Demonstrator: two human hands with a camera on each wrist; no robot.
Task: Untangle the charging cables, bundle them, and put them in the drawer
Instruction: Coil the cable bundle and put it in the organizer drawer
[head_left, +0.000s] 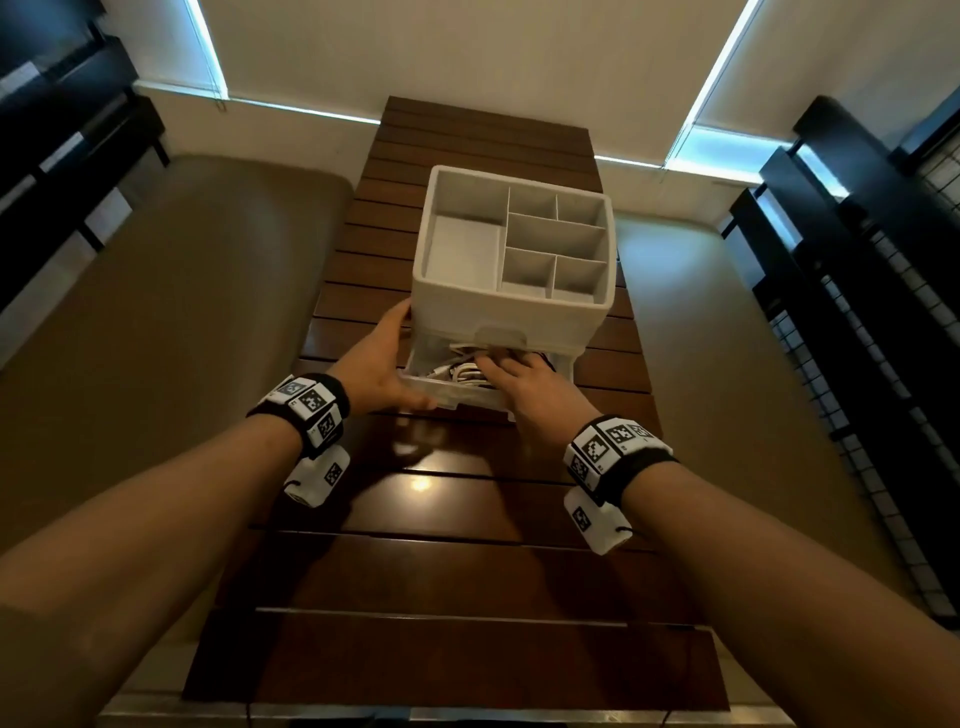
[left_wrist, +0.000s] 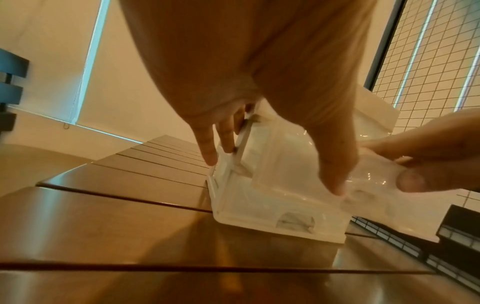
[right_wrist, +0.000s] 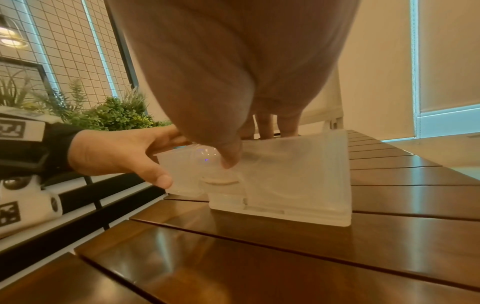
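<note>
Lower frame, head view: my two forearms over the dark slatted table (head_left: 467, 571). Mid-frame, my left hand (head_left: 382, 364) has its fingers straight along the left side of the white organizer (head_left: 509, 306), thumb on the front lip of the open drawer (head_left: 452, 392). My right hand (head_left: 524, 382) has its fingers down inside the drawer on the bundled cables (head_left: 460, 371); can't tell whether they pinch them. Above, the organizer's divided top tray.

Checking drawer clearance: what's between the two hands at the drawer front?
Head view: only the translucent drawer front and bundled cables inside lie between left hand and right hand.
</note>
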